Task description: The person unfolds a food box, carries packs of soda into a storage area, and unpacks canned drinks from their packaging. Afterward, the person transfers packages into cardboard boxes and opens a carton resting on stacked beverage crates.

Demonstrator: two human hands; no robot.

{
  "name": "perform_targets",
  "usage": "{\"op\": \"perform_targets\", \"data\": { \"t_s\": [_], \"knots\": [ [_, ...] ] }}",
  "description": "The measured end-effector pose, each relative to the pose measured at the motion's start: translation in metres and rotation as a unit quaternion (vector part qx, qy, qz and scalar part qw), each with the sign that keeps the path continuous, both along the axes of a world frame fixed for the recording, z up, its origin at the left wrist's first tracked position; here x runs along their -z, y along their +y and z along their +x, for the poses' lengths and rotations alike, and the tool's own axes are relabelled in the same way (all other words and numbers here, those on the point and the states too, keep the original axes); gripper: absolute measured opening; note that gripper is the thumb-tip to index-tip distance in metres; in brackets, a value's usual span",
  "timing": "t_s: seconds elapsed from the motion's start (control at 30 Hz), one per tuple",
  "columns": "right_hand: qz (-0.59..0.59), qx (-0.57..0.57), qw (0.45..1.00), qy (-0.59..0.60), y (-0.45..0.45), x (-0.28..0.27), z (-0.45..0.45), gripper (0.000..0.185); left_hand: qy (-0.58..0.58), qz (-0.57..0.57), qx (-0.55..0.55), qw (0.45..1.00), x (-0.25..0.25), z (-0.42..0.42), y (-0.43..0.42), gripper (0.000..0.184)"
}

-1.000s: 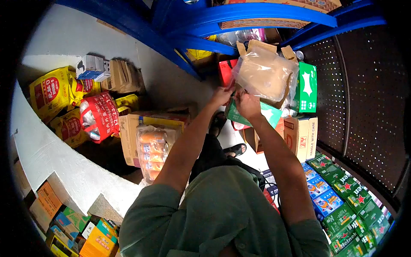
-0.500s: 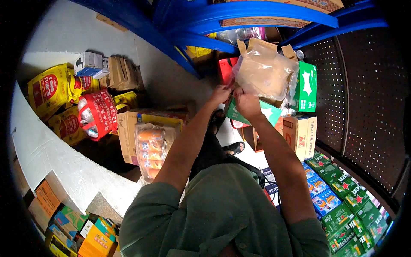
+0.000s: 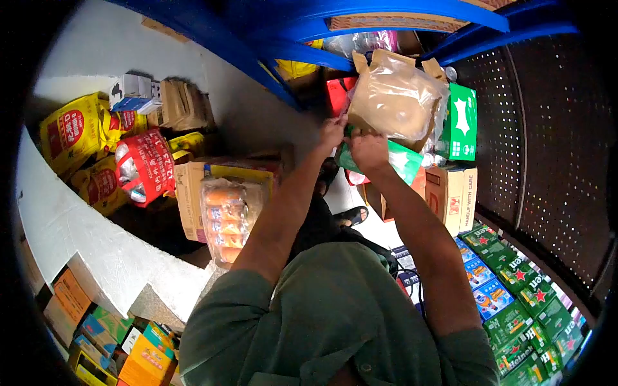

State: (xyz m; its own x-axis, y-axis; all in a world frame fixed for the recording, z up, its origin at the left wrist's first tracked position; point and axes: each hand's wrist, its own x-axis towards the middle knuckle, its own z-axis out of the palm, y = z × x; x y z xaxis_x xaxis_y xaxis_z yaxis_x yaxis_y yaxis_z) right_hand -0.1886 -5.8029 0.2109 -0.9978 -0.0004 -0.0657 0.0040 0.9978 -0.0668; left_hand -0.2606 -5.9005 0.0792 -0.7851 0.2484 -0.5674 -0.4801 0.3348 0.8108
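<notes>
Ahead of me sits an opened brown cardboard carton [image 3: 394,96] with clear plastic wrap [image 3: 412,122] draped over it. My left hand [image 3: 333,132] is closed at the wrap's near left corner, pinching its edge. Right beside it, my right hand [image 3: 369,152] is curled into a fist at the near edge; what lies inside its fingers is hidden. Under and just right of that hand is a green-and-white package [image 3: 404,162], partly covered by the hand. Silver can tops show between the carton and a green box [image 3: 461,122] on the right.
Blue shelf beams [image 3: 380,19] cross above the carton. To the left are an orange can pack [image 3: 226,222] in plastic and a red bag [image 3: 151,166]. A "handle with care" box [image 3: 458,199] and green beer packs [image 3: 518,321] line the perforated panel [image 3: 553,141].
The green-and-white package has shifted and creased under my right hand. My left hand has risen slightly, still at the wrap's corner. The wrap lies flatter over the cardboard.
</notes>
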Motion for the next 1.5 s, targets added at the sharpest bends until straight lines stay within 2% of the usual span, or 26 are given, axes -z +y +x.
{"op": "perform_targets", "data": {
  "t_s": [0.07, 0.1, 0.13, 0.23, 0.27, 0.3, 0.37, 0.4, 0.5, 0.57, 0.63, 0.67, 0.7, 0.77, 0.83, 0.87, 0.93, 0.97, 1.0, 1.1, 1.17, 1.27, 1.33, 1.43, 1.47, 1.5],
  "knots": [
    [-0.001, -0.020, 0.999, 0.029, 0.003, 0.001, 0.000, 0.024, 0.002, -0.030, -0.026, 0.999, 0.015, -0.002, 0.005, 0.048],
    [-0.001, -0.024, 0.999, -0.026, 0.003, -0.001, -0.002, 0.024, 0.004, -0.062, -0.058, 0.996, 0.021, -0.003, 0.008, 0.044],
    [-0.003, -0.029, 0.996, -0.081, 0.001, -0.004, -0.002, 0.025, 0.078, -0.086, -0.071, 0.991, 0.027, 0.000, 0.009, 0.041],
    [-0.013, -0.072, 0.990, -0.120, 0.001, 0.000, 0.000, 0.024, 0.047, -0.080, -0.071, 0.993, -0.024, -0.004, 0.009, 0.049],
    [-0.053, -0.062, 0.994, -0.077, 0.001, 0.001, 0.004, 0.024, 0.066, -0.146, -0.049, 0.986, -0.002, -0.010, 0.012, 0.048],
    [-0.054, -0.065, 0.993, -0.077, 0.000, 0.003, 0.008, 0.024, 0.065, -0.147, -0.052, 0.986, -0.002, -0.015, 0.016, 0.048],
    [-0.043, -0.042, 0.996, -0.071, -0.005, 0.009, 0.019, 0.024, 0.128, -0.305, 0.031, 0.943, -0.004, -0.017, 0.016, 0.046],
    [-0.046, -0.045, 0.995, -0.071, -0.007, 0.008, 0.022, 0.024, 0.113, -0.314, -0.031, 0.942, -0.016, -0.014, 0.020, 0.044],
    [-0.087, -0.005, 0.989, -0.120, -0.004, -0.008, 0.029, 0.025, 0.105, -0.354, -0.028, 0.929, -0.032, -0.017, 0.022, 0.044],
    [-0.109, -0.052, 0.980, -0.158, -0.001, -0.025, 0.036, 0.023, 0.074, -0.352, -0.028, 0.933, -0.037, -0.019, 0.024, 0.044],
    [-0.128, -0.044, 0.974, -0.181, 0.001, -0.029, 0.043, 0.023, 0.072, -0.353, -0.068, 0.930, -0.029, -0.023, 0.024, 0.046],
    [-0.146, -0.032, 0.967, -0.205, 0.001, -0.030, 0.047, 0.023, 0.072, -0.355, -0.072, 0.929, -0.040, -0.019, 0.022, 0.046],
    [-0.147, -0.035, 0.967, -0.205, 0.002, -0.026, 0.055, 0.023, 0.075, -0.330, -0.056, 0.939, -0.059, -0.016, 0.021, 0.045],
    [-0.110, -0.081, 0.984, -0.118, 0.005, -0.020, 0.072, 0.022, 0.080, -0.303, -0.046, 0.948, -0.064, -0.015, 0.019, 0.045],
    [-0.108, -0.101, 0.980, -0.136, 0.008, -0.030, 0.082, 0.022, 0.133, -0.275, -0.084, 0.948, -0.024, -0.016, 0.016, 0.042],
    [-0.106, -0.117, 0.975, -0.154, 0.010, -0.036, 0.085, 0.021, 0.133, -0.275, -0.087, 0.948, -0.015, -0.018, 0.018, 0.042],
    [-0.124, -0.121, 0.974, -0.146, 0.014, -0.048, 0.094, 0.020, 0.129, -0.276, -0.196, 0.932, -0.001, -0.024, 0.024, 0.041],
    [-0.142, -0.121, 0.973, -0.139, 0.015, -0.051, 0.100, 0.019, 0.127, -0.276, -0.198, 0.932, 0.010, -0.029, 0.024, 0.041],
    [-0.141, -0.123, 0.972, -0.140, 0.017, -0.050, 0.105, 0.019, 0.151, -0.284, -0.141, 0.936, 0.025, -0.034, 0.020, 0.041],
    [-0.109, -0.152, 0.969, -0.163, 0.026, -0.046, 0.124, 0.019, 0.182, -0.258, -0.075, 0.946, 0.082, -0.043, 0.002, 0.041],
    [-0.088, -0.240, 0.961, -0.102, 0.037, -0.048, 0.137, 0.019, 0.193, -0.226, -0.067, 0.953, 0.089, -0.046, 0.003, 0.041],
    [-0.085, -0.235, 0.963, -0.101, 0.049, -0.058, 0.150, 0.016, 0.190, -0.281, -0.082, 0.937, 0.035, -0.045, 0.014, 0.039],
    [-0.067, -0.246, 0.962, -0.100, 0.045, -0.064, 0.147, 0.014, 0.135, -0.289, -0.106, 0.942, -0.020, -0.024, 0.014, 0.042],
    [-0.067, -0.271, 0.958, -0.069, 0.050, -0.054, 0.145, 0.014, 0.151, -0.272, -0.178, 0.934, 0.009, -0.029, 0.022, 0.046],
    [-0.121, -0.228, 0.965, -0.037, 0.051, -0.049, 0.146, 0.017, 0.073, -0.241, -0.115, 0.961, -0.035, -0.024, 0.017, 0.051],
    [-0.119, -0.230, 0.965, -0.036, 0.050, -0.053, 0.141, 0.017, 0.074, -0.239, -0.118, 0.961, -0.036, -0.023, 0.013, 0.051]
  ]
}}
